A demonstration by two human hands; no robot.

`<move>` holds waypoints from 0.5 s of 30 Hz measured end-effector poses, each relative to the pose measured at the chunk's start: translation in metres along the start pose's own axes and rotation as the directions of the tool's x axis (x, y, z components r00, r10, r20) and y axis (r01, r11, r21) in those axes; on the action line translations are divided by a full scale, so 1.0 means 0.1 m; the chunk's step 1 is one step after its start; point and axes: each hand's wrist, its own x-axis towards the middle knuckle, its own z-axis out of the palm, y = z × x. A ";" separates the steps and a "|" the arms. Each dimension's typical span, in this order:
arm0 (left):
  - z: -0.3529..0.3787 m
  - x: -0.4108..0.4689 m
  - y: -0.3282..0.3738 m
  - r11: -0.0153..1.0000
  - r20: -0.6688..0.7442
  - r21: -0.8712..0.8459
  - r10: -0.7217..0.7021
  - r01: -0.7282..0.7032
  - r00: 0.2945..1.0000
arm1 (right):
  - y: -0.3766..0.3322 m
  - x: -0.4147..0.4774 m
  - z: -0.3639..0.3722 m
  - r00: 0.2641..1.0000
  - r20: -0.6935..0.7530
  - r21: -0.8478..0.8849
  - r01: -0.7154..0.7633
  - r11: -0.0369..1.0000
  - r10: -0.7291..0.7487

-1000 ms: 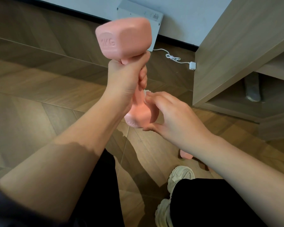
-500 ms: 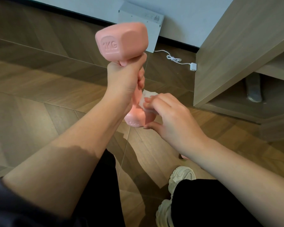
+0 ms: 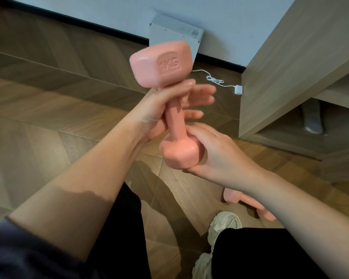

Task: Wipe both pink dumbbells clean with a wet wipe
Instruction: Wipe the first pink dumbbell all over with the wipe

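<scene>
**Right hand drops to the lower head, left fingers fan out**

Your right hand (image 3: 216,154) has slid down from the handle since half a second ago. It now cups the lower head of the pink dumbbell (image 3: 175,119), with the fingers curled round its far side and the thumb edge against the neck where handle meets head. The white wet wipe that showed at those fingertips is out of sight.

Your left hand (image 3: 155,115) has loosened from its earlier full fist. Its fingers (image 3: 199,97) now stick out straight and blurred behind the handle, while the thumb hooks across the front of the handle just under the upper head. So the left hand grasps the bar by thumb and palm only.

You hold the dumbbell in the air in front of you, tilted a little, with the "1KG" head uppermost and nearer the wall.

A second pink dumbbell (image 3: 232,196) lies on the wooden floor (image 3: 48,117), partly hidden beneath your right forearm and near your pale shoe (image 3: 224,224). A wooden cabinet (image 3: 290,67) stands to the right. A white box (image 3: 175,35) leans at the wall, and a white cable (image 3: 216,80) trails from it across the floor.
</scene>
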 end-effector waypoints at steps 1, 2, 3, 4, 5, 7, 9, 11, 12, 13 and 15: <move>0.02 -0.02 -0.01 1.000 0.006 -0.009 -0.014 0.014 1.000 | 0.01 -0.01 0.00 1.000 0.022 -0.012 0.011 1.000 -0.011; 0.03 -0.03 -0.02 1.000 -0.012 -0.007 -0.017 0.017 1.000 | 0.01 -0.01 0.00 0.999 0.038 -0.044 0.007 0.999 -0.006; 0.05 -0.03 -0.04 1.000 -0.044 0.003 -0.010 0.011 0.999 | 0.01 -0.02 0.00 0.999 0.044 -0.105 -0.001 0.995 0.006; 0.06 -0.03 -0.05 1.000 -0.081 0.012 0.001 0.000 0.997 | 0.01 -0.02 0.01 1.000 0.025 -0.179 -0.001 0.984 0.006; 0.07 -0.02 -0.05 1.000 -0.123 0.013 0.013 -0.011 0.992 | 0.00 -0.02 0.03 1.000 -0.015 -0.239 0.012 0.971 -0.016; 0.06 0.01 -0.04 0.999 -0.192 -0.014 0.030 -0.033 0.981 | 0.00 -0.01 0.04 0.992 -0.099 -0.275 0.044 0.960 -0.074; 0.02 0.02 -0.02 0.998 -0.240 -0.053 0.025 -0.039 0.970 | 0.00 0.00 0.04 0.987 -0.130 -0.235 0.061 0.970 -0.093; -0.02 0.02 -0.02 0.997 -0.269 -0.072 0.016 -0.037 0.963 | 0.01 0.01 0.01 0.993 -0.087 -0.140 0.070 0.988 -0.082; -0.04 0.02 -0.02 0.997 -0.282 -0.070 0.018 -0.039 0.959 | 0.02 0.01 -0.02 0.997 -0.045 -0.090 0.063 0.994 -0.067; -0.05 0.02 -0.03 0.997 -0.291 -0.063 0.026 -0.047 0.956 | 0.03 0.01 -0.05 0.999 -0.005 -0.046 0.041 0.998 -0.041; -0.07 0.03 -0.03 0.997 -0.296 -0.044 0.050 -0.066 0.954 | 0.03 0.00 -0.09 0.998 0.048 0.019 -0.033 0.999 0.032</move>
